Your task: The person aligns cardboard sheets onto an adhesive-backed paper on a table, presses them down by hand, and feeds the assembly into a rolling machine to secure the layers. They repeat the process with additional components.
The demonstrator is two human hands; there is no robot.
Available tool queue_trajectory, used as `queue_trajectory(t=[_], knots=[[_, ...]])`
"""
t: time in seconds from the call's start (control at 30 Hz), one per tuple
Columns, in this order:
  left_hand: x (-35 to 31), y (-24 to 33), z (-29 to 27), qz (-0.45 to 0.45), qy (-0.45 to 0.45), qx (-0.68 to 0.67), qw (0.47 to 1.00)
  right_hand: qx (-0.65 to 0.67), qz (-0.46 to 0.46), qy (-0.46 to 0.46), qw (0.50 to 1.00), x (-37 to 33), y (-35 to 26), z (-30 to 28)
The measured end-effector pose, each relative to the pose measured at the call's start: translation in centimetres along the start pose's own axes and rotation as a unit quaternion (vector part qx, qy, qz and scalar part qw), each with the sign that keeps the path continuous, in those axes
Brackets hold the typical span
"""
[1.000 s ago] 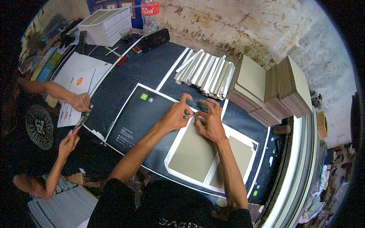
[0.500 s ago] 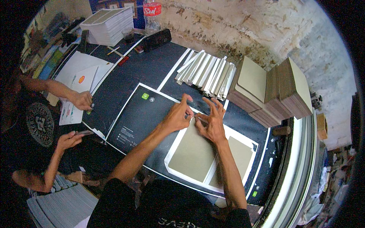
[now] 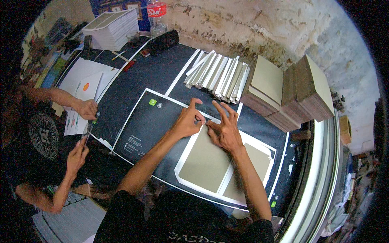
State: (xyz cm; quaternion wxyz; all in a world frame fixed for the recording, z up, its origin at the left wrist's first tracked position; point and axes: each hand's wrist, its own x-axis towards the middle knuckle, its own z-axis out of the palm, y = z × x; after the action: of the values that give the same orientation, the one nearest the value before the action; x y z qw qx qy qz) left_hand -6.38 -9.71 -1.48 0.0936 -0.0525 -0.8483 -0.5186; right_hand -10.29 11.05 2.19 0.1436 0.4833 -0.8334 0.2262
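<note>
In front of me lies a white paper sheet [image 3: 264,146] bearing two grey-brown boards [image 3: 206,164] and a narrow strip between them, like an opened book cover. My left hand [image 3: 187,122] is at its far left corner, thumb and forefinger pinched together on the paper's edge. Close against it, my right hand [image 3: 226,133] pinches at the same corner, its other fingers raised and spread. My right forearm passes over the right board and hides part of it. Fingertips cover the exact bit of paper held.
Beyond my hands lies a row of white and grey strips [image 3: 216,75], left of stacked boards [image 3: 267,83]. At the left a co-worker's hand [image 3: 87,109] rests on printed sheets [image 3: 81,91], the other holding a blade-like tool. A bottle [image 3: 157,18] and paper stack [image 3: 111,30] stand behind.
My hands stay pinched at the corner, with the right one's raised fingers slightly more spread. The co-worker's lower hand has moved up toward the printed sheets with its tool. My view has shifted slightly.
</note>
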Motion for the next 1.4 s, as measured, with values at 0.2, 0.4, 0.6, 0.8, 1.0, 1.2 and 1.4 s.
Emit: queue_trajectory(t=[0.2, 0.4, 0.6, 0.8, 1.0, 1.2, 1.4], knots=[[-0.5, 0.3, -0.4, -0.036, -0.032, -0.005, 0.999, -0.115, -0.056, -0.085, 0.988, -0.7, -0.4, -0.7], [-1.4, 0.4, -1.6, -0.04, -0.031, -0.026, 0.998, -0.049, -0.038, -0.094, 0.994, -1.5, -0.5, -1.2], [-1.0, 1.0, -0.5, -0.04, -0.012, 0.001, 0.999, 0.147, 0.087, -0.112, 0.979, 0.7, 0.0, -0.9], [-1.4, 0.2, -0.3, -0.003, 0.015, -0.002, 1.0, 0.127, 0.084, -0.143, 0.978, 1.6, -0.2, -0.1], [-1.4, 0.2, -0.2, 0.003, 0.013, -0.006, 1.0, 0.132, 0.108, -0.151, 0.974, 1.8, -0.3, -0.1], [-1.4, 0.4, -0.2, -0.004, 0.016, -0.007, 1.0, 0.163, 0.098, -0.136, 0.972, 1.8, 0.3, -0.1], [-1.4, -0.1, 0.1, 0.008, 0.037, -0.033, 0.999, 0.128, 0.077, -0.14, 0.979, 1.9, 0.2, 0.4]])
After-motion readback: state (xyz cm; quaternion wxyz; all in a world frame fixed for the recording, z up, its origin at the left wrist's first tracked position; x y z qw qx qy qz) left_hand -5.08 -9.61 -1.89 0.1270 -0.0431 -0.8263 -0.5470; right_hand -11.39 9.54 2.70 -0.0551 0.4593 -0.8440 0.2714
